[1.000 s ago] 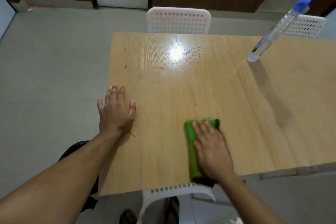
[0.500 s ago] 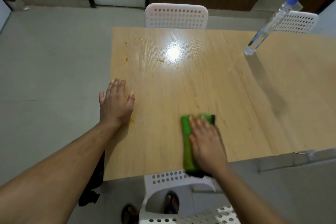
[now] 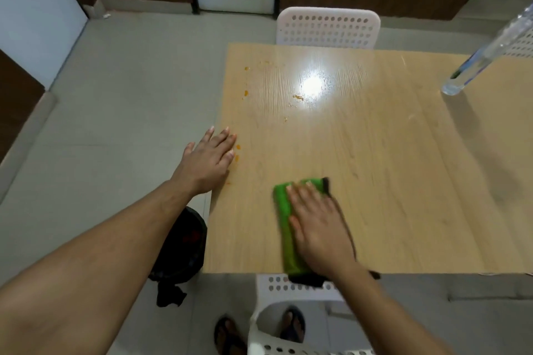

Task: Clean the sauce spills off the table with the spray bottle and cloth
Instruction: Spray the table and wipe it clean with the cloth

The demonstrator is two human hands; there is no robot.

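**Wiping toward the spills on the left edge**

Your table [image 3: 403,181] is the big surface here, pale wood with a bright glare near the far middle; a white chair [image 3: 327,26] stands at its far side, and the spray bottle [image 3: 484,57] stands upright near the far right, well apart from both hands; you don't need it for this stroke.

Your right hand [image 3: 317,228] lies flat, fingers straight, pressing the green cloth [image 3: 284,228] near the front edge; nothing is curled around it, so keep the palm weight even or the cloth will slip out from under you. Your left hand [image 3: 209,160] rests open at the left edge, gripping nothing; good as a brace.

The orange sauce spots [image 3: 238,151] sit just beside your left fingertips, and more spots [image 3: 298,97] lie farther up; steer the cloth left first; lift the bracing hand clear; wipe inward, not off the edge.
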